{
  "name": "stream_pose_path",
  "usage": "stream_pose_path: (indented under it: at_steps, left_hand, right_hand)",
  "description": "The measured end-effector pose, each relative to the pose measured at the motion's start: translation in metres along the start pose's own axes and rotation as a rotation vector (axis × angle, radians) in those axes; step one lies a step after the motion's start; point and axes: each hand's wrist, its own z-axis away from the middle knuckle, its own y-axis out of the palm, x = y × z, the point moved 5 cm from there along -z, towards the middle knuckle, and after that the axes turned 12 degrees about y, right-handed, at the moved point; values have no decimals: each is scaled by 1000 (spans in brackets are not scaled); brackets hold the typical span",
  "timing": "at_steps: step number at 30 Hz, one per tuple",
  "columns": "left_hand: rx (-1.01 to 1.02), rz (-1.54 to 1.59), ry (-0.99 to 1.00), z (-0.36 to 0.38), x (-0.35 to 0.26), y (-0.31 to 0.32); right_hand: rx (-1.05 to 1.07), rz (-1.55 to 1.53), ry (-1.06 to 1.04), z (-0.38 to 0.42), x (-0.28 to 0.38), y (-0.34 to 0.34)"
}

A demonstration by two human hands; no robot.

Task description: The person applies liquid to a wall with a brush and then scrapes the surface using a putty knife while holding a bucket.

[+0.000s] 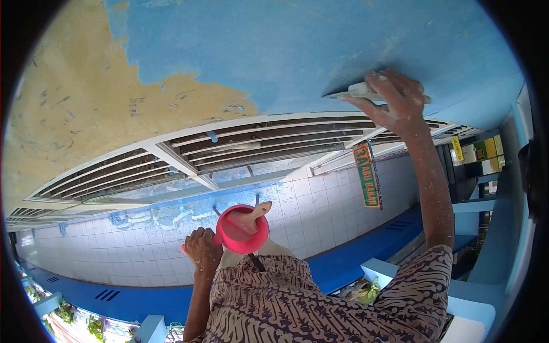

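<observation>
My right hand (397, 103) is raised at the upper right, its fingers closed around a flat scraper (357, 91) that lies against the blue part of the wall (286, 51). The hand and forearm are speckled with pale splashes. Lower down, my left hand (203, 248) grips the handle of a pink dipper (243, 243) in front of my body. A brush with a pale wooden handle (262, 210) stands tilted inside the dipper. To the left, the wall surface is tan (86, 97) with dark scuffs and a ragged blue edge.
Slatted vents in a white frame (166, 157) run below the painted surface. A green and orange sign (367, 176) hangs right of centre, and a yellow sign (457, 148) is farther right. Far below are a tiled floor (320, 211), a blue ledge (143, 300) and plants (96, 327).
</observation>
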Motion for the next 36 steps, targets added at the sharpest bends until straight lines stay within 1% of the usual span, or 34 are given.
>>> stream_pose_path:
  at_steps: [1, 2, 4, 5, 7, 8, 9, 10, 11, 14, 15, 16, 18, 19, 21, 22, 24, 25, 27, 28, 30, 31, 32, 34, 35, 36]
  left_hand:
    - [-15, 9, 16, -2, -1, -3]
    - [-25, 19, 35, -3, -2, -6]
    - [-2, 18, 25, -6, -2, -7]
    - [17, 19, 16, -7, -2, -7]
    - [8, 21, 22, -11, -5, -11]
    - [0, 20, 32, -12, -7, -12]
    - [4, 20, 34, -10, -8, -12]
    - [0, 27, 33, -10, -9, -11]
    - [-8, 31, 28, -10, -9, -9]
    - [-7, 36, 15, -3, -8, -6]
    - [-3, 34, 12, -1, -7, -6]
    - [15, 29, -8, 1, -6, -4]
    - [40, 26, -35, 5, -7, -2]
    - [33, 20, -24, 6, -7, -1]
    - [26, 11, -10, 7, -7, 1]
    - [25, 18, 9, 8, -7, 2]
    - [14, 21, 34, 5, -7, 1]
    - [13, 33, 36, 4, -8, -1]
    - [24, 53, 8, 10, -11, -1]
    - [18, 55, 0, 9, -10, -2]
    - [5, 56, -18, 5, -11, -2]
    - [-4, 58, -5, 5, -11, -2]
    - [-13, 58, 13, 4, -11, -3]
    - [-4, 60, 18, 3, -11, -5]
    - [9, 65, 23, 3, -10, -5]
    - [7, 66, 18, 3, -9, -7]
  right_hand:
    - [-2, -9, -16, -3, 1, -5]
    - [-129, 57, -19, -16, 4, -27]
    - [-196, -65, 336, -13, -36, -52]
    - [-190, -68, 337, -10, -37, -50]
    - [-156, 49, 107, -10, -18, -36]
    - [-86, -59, 68, 0, 0, -9]
    - [9, 9, 100, 20, 12, 21]
    - [58, 11, 68, 40, 20, 45]
    - [35, 39, 14, 44, 28, 50]
    - [-2, -22, 46, 33, 21, 30]
    - [-138, 12, 24, 21, 17, 9]
    - [-182, 114, 48, 17, 10, -10]
    - [-260, 129, 93, 2, 5, -29]
    - [-260, 124, 93, 4, 12, -22]
    - [10, 73, 10, 16, 41, 21]
    - [78, 36, -12, 31, 47, 46]
    - [29, 76, -27, 27, 57, 55]
    - [21, 76, -30, 25, 57, 49]
    - [-7, 76, 57, 18, 53, 26]
    - [2, 68, 56, 12, 53, 23]
    - [-172, -35, 81, 1, 49, 13]
    - [-33, -49, 72, 3, 57, 27]
    - [-33, -50, 75, 5, 64, 36]
    - [69, 35, -23, 5, 76, 55]
    - [4, 26, -12, 2, 74, 50]
    - [4, 24, -17, 1, 73, 42]
